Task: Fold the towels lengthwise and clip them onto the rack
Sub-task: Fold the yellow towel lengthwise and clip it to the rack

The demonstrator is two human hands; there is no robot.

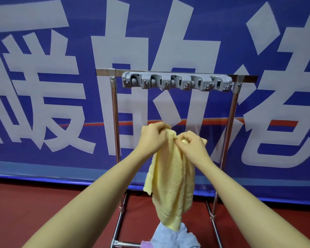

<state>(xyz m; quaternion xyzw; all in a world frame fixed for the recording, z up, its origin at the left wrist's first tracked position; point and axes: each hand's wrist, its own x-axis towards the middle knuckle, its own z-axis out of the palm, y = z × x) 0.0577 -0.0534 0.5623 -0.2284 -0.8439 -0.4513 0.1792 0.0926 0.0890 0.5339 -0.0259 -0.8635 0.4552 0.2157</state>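
Below the grey clip strip (176,83), between the two uprights of the metal rack (115,122), you hold a yellow towel (172,185) bunched at its top. Your left hand (153,136) has its fingers curled round the upper left of the gathered cloth; your right hand (193,143) pinches the top edge just beside it, the two hands almost touching. How the towel's top is folded you cannot tell, since your fingers cover it, and whether the hanging length is doubled lengthwise is hard to make out among the wrinkles. The towel's lower end hangs over a blue towel (175,237) lying low at the near edge, with a purple cloth (147,245) beside it on the left; both are cut off by the bottom of the view, so what they rest on is not shown. The clip strip sits well above your hands along the rack's top bar, its slots small and their insides unclear. Behind the rack a blue banner (43,86) with large pale characters fills the far side, above a red floor (34,203). Open room lies left and right of the rack's uprights and between your hands and the strip.
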